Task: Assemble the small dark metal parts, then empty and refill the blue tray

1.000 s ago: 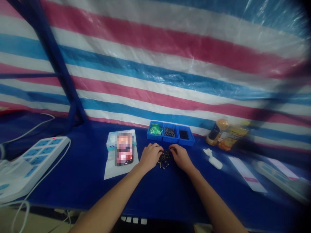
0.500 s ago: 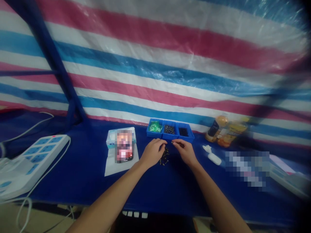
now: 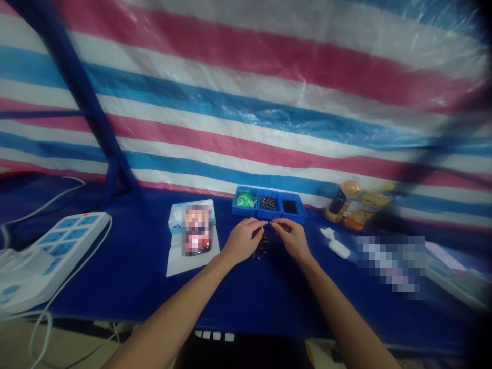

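Observation:
My left hand (image 3: 243, 240) is over the table with thumb and forefinger closed towards each other; whatever lies between the tips is too small to name. Facing it, my right hand (image 3: 292, 239) pinches a tiny shiny piece (image 3: 270, 222) whose kind I cannot make out. The fingertips of both hands are close together. Beneath them, partly hidden by my left hand, lies a small heap of dark and brass-coloured parts (image 3: 260, 249). Just beyond the hands stand three joined blue bins: one with green pieces (image 3: 246, 198), one with dark shiny parts (image 3: 268, 203), one with black parts (image 3: 290, 207).
A phone (image 3: 203, 248) leans on a tissue box (image 3: 177, 217) at the left. Further left is a large power strip (image 3: 73, 241) with cables. On the right are a white earbud case (image 3: 339, 249), bottles (image 3: 346, 197) and a blurred-out item. A striped sheet (image 3: 230, 133) hangs behind.
My right hand has shifted slightly left, bringing its pinched piece closer to my left fingertips. The left forefinger reaches a little further right. The bins and heap stay in place.

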The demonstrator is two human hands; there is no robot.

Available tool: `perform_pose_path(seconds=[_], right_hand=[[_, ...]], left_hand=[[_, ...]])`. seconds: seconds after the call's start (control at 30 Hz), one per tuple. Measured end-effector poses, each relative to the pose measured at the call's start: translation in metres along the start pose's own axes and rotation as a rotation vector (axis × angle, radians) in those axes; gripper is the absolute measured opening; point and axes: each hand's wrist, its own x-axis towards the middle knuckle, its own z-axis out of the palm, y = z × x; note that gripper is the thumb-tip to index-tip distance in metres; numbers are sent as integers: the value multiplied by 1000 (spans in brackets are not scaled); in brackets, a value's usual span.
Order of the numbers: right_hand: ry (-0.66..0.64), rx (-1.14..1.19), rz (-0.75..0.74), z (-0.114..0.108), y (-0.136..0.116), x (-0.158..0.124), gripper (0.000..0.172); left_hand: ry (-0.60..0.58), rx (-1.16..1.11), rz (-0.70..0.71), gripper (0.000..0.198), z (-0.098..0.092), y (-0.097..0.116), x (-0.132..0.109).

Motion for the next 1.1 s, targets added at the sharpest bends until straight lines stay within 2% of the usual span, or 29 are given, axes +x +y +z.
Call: perform_pose_path(seconds=[0.1,0.3,0.57,0.73,0.87,0.93,1.0,1.1], right_hand=[[1,-15,4,-1,-1,0,34],[-65,8,-4,-2,0,-1,32],[-14,-94,-55,-2,-4,-2,28],[-13,-217,15,-7,0,0,48],[5,35,93,-10,6,5,39],[7,106,107,-10,7,6,49],[-29,39,98,-9,7,5,49],[-165,-98,22,-4,6,-1,38]], left_hand=[[-34,-24,16,32,1,2,-1],[-15,-120,-21,30,0,2,0],[-32,-153,-26,31,-1,3,1],[25,-151,-45,29,0,0,2],[46,-151,-60,27,-2,-1,3],[59,-151,-69,26,-2,-2,3],[71,-160,-83,25,-2,-2,3],[62,-215,-114,24,-1,-2,4]])
